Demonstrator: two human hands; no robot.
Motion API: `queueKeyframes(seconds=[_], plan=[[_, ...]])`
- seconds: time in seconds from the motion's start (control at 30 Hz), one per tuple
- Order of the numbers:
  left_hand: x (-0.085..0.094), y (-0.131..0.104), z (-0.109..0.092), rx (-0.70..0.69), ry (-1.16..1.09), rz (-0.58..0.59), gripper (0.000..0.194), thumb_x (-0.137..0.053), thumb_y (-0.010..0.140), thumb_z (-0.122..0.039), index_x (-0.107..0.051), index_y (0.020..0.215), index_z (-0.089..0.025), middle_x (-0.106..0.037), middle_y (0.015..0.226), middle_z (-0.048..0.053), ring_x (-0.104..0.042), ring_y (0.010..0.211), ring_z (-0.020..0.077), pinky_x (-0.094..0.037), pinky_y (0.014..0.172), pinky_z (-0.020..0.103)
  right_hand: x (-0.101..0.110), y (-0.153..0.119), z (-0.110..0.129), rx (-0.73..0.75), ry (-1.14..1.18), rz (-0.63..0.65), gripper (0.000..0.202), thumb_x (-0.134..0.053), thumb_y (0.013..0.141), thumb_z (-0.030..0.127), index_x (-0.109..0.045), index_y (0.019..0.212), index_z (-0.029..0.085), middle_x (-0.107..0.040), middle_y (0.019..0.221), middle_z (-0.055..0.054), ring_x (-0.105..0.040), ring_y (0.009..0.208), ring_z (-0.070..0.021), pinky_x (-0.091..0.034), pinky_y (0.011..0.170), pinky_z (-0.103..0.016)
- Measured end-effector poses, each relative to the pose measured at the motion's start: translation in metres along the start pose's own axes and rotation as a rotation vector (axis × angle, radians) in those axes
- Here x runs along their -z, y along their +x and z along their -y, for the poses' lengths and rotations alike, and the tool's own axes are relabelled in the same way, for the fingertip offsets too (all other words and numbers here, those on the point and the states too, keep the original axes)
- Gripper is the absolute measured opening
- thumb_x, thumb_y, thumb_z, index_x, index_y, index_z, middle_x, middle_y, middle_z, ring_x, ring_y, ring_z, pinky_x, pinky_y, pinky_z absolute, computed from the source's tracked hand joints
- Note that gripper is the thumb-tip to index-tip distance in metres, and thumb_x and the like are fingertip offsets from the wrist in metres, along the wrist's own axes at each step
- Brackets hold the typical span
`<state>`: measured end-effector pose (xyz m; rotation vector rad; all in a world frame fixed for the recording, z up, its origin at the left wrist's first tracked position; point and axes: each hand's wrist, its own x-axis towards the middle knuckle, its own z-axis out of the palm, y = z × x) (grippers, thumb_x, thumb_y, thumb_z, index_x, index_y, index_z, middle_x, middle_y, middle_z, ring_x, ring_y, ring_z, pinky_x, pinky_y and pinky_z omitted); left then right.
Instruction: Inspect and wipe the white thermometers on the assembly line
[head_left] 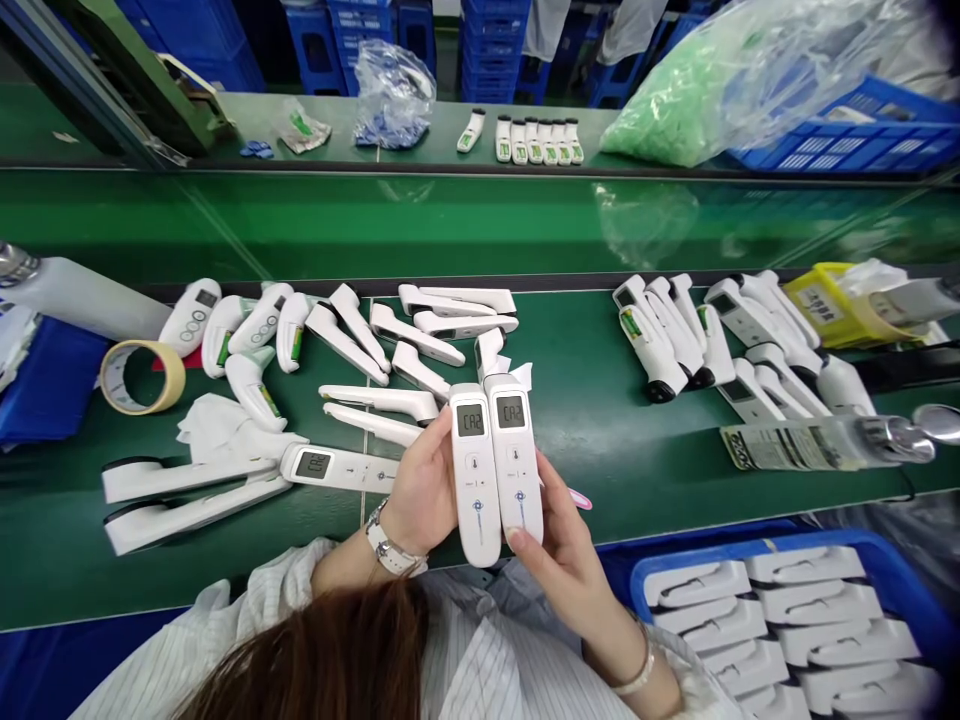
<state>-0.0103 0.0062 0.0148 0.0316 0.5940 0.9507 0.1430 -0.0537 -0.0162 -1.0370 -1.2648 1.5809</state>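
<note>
Two white handheld thermometers with lit grey displays are held side by side, upright in view, above the front of the green bench. My left hand (425, 490) is closed around the edge of the left thermometer (475, 500). On the other side, my right hand (562, 555) grips the right thermometer (517, 460), its thumb on the lower end. Another thermometer with a display (337, 467) lies left of my left hand, beside two white devices (195, 510). Several white thermometers and housings (420, 335) lie behind my hands.
A tape roll (142, 377) and a white bottle (97, 298) are at the left. More thermometers (652, 340), a clear pump bottle (817, 443) and a yellow basket (829, 305) stand right. A blue tray (645, 580) of white devices sits lower right. Bags lie on the rear shelf (442, 125).
</note>
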Motion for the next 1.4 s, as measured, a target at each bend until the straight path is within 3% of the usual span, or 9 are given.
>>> queueKeyframes(seconds=[0.27, 0.53, 0.7, 0.93, 1.07, 1.2, 1.3, 1.4], plan=[[0.002, -0.001, 0.0, -0.017, 0.013, 0.077, 0.049, -0.035, 0.089, -0.047, -0.058, 0.114, -0.011, -0.065, 0.108, 0.013, -0.057, 0.104, 0.0299, -0.043, 0.093, 0.046, 0.0, 0.001, 0.005, -0.057, -0.063, -0.011, 0.068, -0.054, 0.087, 0.026, -0.015, 0.143, 0.03, -0.033, 0.146, -0.005, -0.03, 0.134, -0.0224, -0.039, 0.105, -0.042], [-0.002, -0.002, 0.002, -0.064, 0.032, 0.011, 0.048, -0.031, 0.092, -0.042, -0.055, 0.118, -0.01, -0.064, 0.112, 0.014, -0.057, 0.105, 0.0306, -0.044, 0.091, 0.048, -0.003, -0.001, -0.003, -0.04, -0.131, -0.034, 0.07, -0.054, 0.087, 0.028, -0.011, 0.143, 0.029, -0.035, 0.143, -0.008, -0.04, 0.128, -0.0232, -0.037, 0.105, -0.045], [0.001, -0.005, 0.006, -0.099, 0.035, 0.086, 0.044, -0.032, 0.093, -0.038, -0.063, 0.107, -0.01, -0.068, 0.102, 0.011, -0.061, 0.099, 0.0264, -0.047, 0.09, 0.042, -0.011, -0.004, -0.018, 0.022, -0.23, -0.075, 0.081, -0.058, 0.084, 0.027, -0.002, 0.144, 0.029, -0.019, 0.15, -0.007, -0.027, 0.135, -0.024, -0.024, 0.111, -0.048], [0.008, -0.008, 0.012, -0.154, 0.163, 0.245, 0.043, -0.039, 0.09, -0.046, -0.066, 0.107, -0.016, -0.068, 0.108, 0.007, -0.06, 0.103, 0.0239, -0.047, 0.091, 0.034, -0.013, -0.006, -0.029, 0.096, -0.226, -0.124, 0.081, -0.053, 0.086, 0.028, 0.003, 0.145, 0.027, -0.017, 0.152, -0.008, -0.025, 0.136, -0.0234, -0.023, 0.112, -0.048], [0.013, -0.007, 0.021, -0.238, 0.348, 0.13, 0.03, -0.053, 0.085, -0.036, -0.064, 0.11, -0.024, -0.065, 0.114, 0.003, -0.057, 0.109, 0.0219, -0.048, 0.09, 0.028, -0.009, -0.004, -0.022, 0.099, -0.156, -0.151, 0.077, -0.048, 0.089, 0.031, 0.006, 0.144, 0.028, -0.021, 0.15, -0.008, -0.03, 0.134, -0.0218, -0.025, 0.111, -0.047], [0.024, -0.009, 0.029, -0.2, 0.552, -0.008, 0.032, -0.062, 0.08, -0.028, -0.063, 0.112, -0.026, -0.065, 0.115, 0.001, -0.056, 0.111, 0.0207, -0.048, 0.09, 0.023, -0.007, -0.003, -0.015, 0.122, -0.162, -0.083, 0.081, -0.045, 0.089, 0.041, 0.012, 0.143, 0.023, -0.022, 0.15, -0.012, -0.033, 0.133, -0.0222, -0.027, 0.11, -0.045], [0.04, -0.005, 0.033, -0.136, 0.53, -0.133, 0.043, -0.068, 0.075, -0.029, -0.06, 0.116, -0.029, -0.062, 0.12, -0.002, -0.053, 0.115, 0.0211, -0.05, 0.087, 0.02, -0.007, 0.003, -0.024, 0.177, -0.189, -0.069, 0.09, -0.045, 0.084, 0.053, 0.014, 0.143, 0.017, -0.024, 0.148, -0.015, -0.035, 0.132, -0.0234, -0.03, 0.108, -0.043], [0.058, 0.003, 0.036, -0.079, 0.455, -0.198, 0.046, -0.071, 0.07, -0.031, -0.06, 0.115, -0.033, -0.068, 0.109, -0.001, -0.061, 0.103, 0.0254, -0.057, 0.074, 0.026, -0.004, 0.013, -0.037, 0.198, -0.19, -0.093, 0.104, -0.054, 0.075, 0.061, 0.012, 0.143, 0.018, -0.033, 0.145, -0.014, -0.042, 0.127, -0.0236, -0.034, 0.105, -0.041]])
